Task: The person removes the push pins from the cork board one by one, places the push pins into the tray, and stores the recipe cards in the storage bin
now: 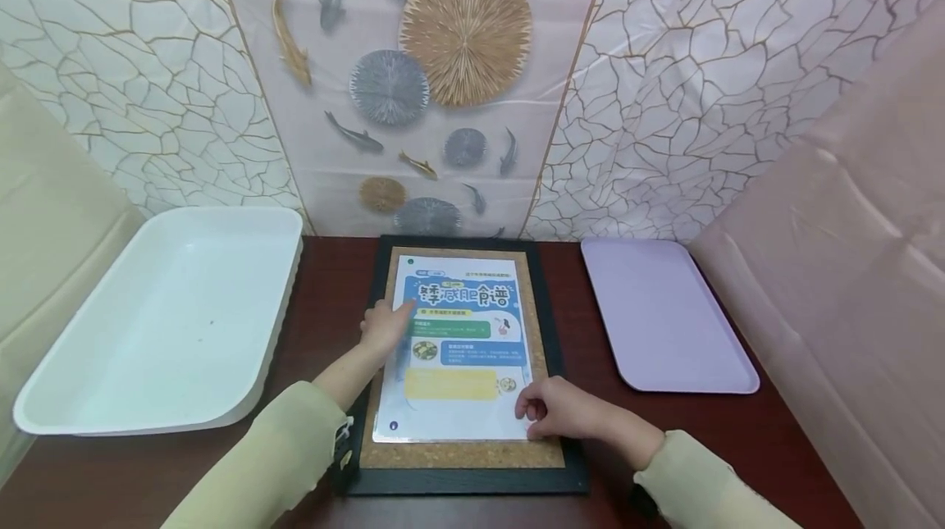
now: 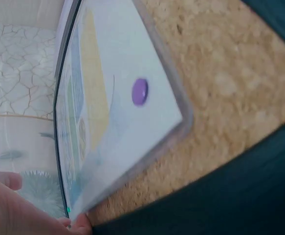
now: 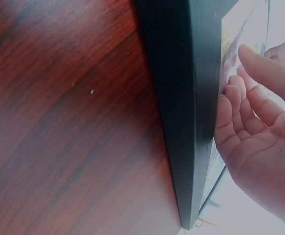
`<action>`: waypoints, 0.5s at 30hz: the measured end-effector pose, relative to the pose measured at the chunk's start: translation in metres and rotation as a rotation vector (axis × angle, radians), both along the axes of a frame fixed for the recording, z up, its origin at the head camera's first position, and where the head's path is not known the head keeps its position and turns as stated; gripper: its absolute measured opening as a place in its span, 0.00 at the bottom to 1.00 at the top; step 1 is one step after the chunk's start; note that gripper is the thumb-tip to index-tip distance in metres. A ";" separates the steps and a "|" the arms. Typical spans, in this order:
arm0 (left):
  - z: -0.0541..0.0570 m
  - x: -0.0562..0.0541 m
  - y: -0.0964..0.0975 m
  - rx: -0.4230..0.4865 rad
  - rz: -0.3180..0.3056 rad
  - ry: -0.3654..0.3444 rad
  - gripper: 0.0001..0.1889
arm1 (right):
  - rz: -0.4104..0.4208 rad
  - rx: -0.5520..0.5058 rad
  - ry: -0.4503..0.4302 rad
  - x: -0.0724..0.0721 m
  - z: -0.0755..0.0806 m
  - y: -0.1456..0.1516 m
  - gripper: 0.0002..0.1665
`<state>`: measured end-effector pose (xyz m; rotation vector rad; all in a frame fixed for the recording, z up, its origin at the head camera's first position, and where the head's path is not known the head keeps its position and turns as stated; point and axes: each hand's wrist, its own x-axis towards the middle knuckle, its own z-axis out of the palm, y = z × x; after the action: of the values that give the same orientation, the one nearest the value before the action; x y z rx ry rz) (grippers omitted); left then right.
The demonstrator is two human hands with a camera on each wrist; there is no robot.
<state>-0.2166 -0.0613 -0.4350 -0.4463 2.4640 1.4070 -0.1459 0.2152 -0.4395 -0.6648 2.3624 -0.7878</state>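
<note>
A laminated sheet (image 1: 458, 418) printed in blue, green and yellow lies on a black-framed cork board (image 1: 472, 457). My left hand (image 1: 385, 327) rests at the sheet's left edge, thumb stretched over the print. In the left wrist view its fingertips (image 2: 81, 225) are low at that edge. At the sheet's lower right corner my right hand (image 1: 564, 408) has curled fingers and pinches the edge; the right wrist view shows the thumb (image 3: 254, 61) opposite the curled fingers. A purple pin (image 2: 140, 92) sits at the lower left corner, a green pin (image 1: 411, 262) at the upper left.
A deep white tub (image 1: 284, 307) stands to the left of the board. Over on the right lies a flat lilac tray (image 1: 664, 316). Both are on the dark red wood table (image 1: 627, 422), and patterned cloth (image 1: 472, 135) hangs behind and along the sides.
</note>
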 end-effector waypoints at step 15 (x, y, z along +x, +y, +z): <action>-0.007 -0.021 -0.036 0.017 -0.035 -0.032 0.13 | -0.013 0.050 0.060 0.001 0.000 -0.004 0.03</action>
<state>-0.2374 -0.0977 -0.4419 -0.4168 2.4208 1.3948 -0.1446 0.2108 -0.4398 -0.6618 2.4340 -0.7216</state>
